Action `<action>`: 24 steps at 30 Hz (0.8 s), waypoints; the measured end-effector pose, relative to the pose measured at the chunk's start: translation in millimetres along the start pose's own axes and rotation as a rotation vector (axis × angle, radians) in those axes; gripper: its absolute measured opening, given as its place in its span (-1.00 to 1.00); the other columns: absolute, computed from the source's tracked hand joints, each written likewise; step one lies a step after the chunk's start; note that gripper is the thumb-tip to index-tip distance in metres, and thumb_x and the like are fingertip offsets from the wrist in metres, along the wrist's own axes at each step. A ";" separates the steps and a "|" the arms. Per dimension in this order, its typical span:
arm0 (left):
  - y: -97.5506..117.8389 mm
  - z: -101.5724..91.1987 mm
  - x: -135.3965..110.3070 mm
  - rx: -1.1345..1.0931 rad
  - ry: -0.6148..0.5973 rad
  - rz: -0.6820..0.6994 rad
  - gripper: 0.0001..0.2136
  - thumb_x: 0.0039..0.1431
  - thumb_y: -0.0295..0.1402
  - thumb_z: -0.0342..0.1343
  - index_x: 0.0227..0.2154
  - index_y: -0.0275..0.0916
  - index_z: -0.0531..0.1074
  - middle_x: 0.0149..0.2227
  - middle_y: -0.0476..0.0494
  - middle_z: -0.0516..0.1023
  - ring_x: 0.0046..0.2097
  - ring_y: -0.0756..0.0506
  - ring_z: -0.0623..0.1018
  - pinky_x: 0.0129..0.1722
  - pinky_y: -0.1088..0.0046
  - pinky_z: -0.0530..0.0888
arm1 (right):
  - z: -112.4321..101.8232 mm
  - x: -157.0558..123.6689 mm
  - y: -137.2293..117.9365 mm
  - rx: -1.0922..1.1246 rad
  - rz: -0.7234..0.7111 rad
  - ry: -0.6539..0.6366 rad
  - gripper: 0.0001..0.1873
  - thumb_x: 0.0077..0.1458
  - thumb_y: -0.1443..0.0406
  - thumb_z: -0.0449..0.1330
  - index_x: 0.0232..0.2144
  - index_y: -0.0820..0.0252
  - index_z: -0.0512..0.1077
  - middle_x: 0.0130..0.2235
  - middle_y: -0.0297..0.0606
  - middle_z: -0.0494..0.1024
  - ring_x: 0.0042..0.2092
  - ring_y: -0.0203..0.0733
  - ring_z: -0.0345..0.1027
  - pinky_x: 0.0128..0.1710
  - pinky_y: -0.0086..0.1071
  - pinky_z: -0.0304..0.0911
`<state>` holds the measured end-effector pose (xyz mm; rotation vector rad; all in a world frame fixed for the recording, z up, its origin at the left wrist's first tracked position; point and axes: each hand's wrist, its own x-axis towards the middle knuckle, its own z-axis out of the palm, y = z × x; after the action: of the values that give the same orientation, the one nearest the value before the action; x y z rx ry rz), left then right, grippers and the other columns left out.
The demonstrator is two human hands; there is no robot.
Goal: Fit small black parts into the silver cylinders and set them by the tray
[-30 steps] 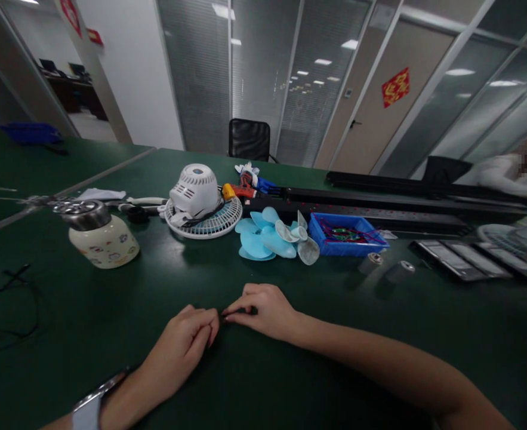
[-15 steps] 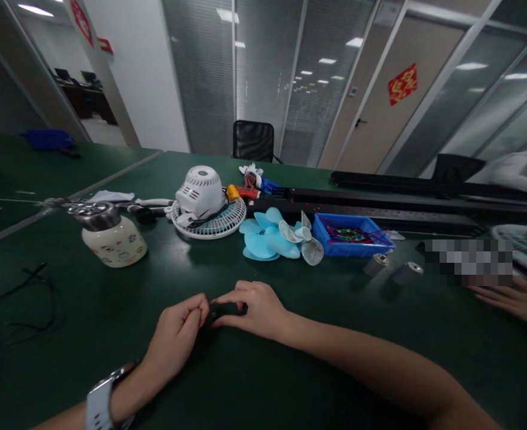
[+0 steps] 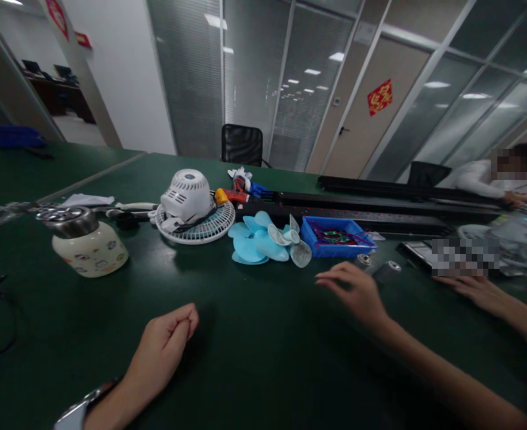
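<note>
My left hand (image 3: 165,340) is curled into a fist above the green table, a watch on its wrist. Whatever it may hold is hidden inside the fingers. Farther right, my right hand (image 3: 353,294) has thumb and forefinger brought together at the tips, and anything pinched there is too small to make out. Just beyond this hand are two small silver metal cylinders, one (image 3: 364,260) partly covered by it and another (image 3: 387,272) to its right. Light blue fan blades (image 3: 254,239) and a blue bin (image 3: 339,251) of coloured wires lie farther back.
A white fan motor housing (image 3: 185,197) rests on a round fan grille (image 3: 196,233). At left stand a cream steel-topped flask (image 3: 93,251) and a black cable (image 3: 8,334). Black rails (image 3: 379,206) stretch across the back right. Another person's hand (image 3: 478,292) touches a blurred-out object.
My right hand has moved away from my left, rightward toward the metal cylinders, its fingertips closing together. My left hand stays fisted. The view has turned somewhat to the right.
</note>
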<state>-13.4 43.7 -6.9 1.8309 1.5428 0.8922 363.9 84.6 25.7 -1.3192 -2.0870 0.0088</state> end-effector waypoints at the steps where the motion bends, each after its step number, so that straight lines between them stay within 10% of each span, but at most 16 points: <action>1: 0.5 0.3 0.0 0.000 0.002 0.002 -0.74 0.11 -0.29 -0.17 -0.66 -0.16 0.19 -0.66 0.08 0.22 -0.58 -0.04 0.31 -0.54 0.49 0.22 | -22.0 -4.9 24.3 -0.104 0.071 0.117 -0.70 0.17 0.05 0.14 -0.28 0.05 0.58 -0.26 -0.25 0.55 -0.22 -0.17 0.41 -0.18 -0.29 0.27; 3: 2.1 0.3 0.1 0.009 -0.002 0.004 -0.75 0.10 -0.28 -0.17 -0.66 -0.16 0.18 -0.66 0.08 0.22 -0.59 -0.04 0.31 -0.54 0.48 0.22 | -57.9 -14.6 68.4 -0.306 0.236 0.282 -0.64 0.17 0.01 0.11 -0.27 0.09 0.58 -0.23 -0.20 0.56 -0.17 -0.10 0.42 -0.13 -0.22 0.27; 7: 2.7 -0.1 0.3 0.038 -0.008 0.000 -0.75 0.10 -0.28 -0.17 -0.66 -0.16 0.20 -0.66 0.07 0.22 -0.59 -0.05 0.32 -0.55 0.48 0.23 | -86.4 -31.7 117.4 -0.547 0.472 0.170 -0.54 0.16 -0.03 0.05 -0.31 0.12 0.61 -0.23 -0.10 0.58 -0.18 0.03 0.41 -0.24 -0.18 0.24; 24: 3.8 -1.5 -0.7 0.065 -0.039 0.014 -0.75 0.13 -0.30 -0.22 -0.64 -0.15 0.16 -0.64 0.07 0.20 -0.57 -0.05 0.32 -0.53 0.48 0.24 | -83.7 -32.7 128.6 -0.405 0.710 0.157 -0.66 0.10 0.10 0.17 -0.21 0.13 0.61 -0.15 -0.16 0.61 -0.15 -0.02 0.44 -0.21 -0.27 0.22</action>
<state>-12.5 42.3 -3.1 1.8963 1.5533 0.8168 520.5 94.0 30.6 -2.1690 -1.4377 -0.2120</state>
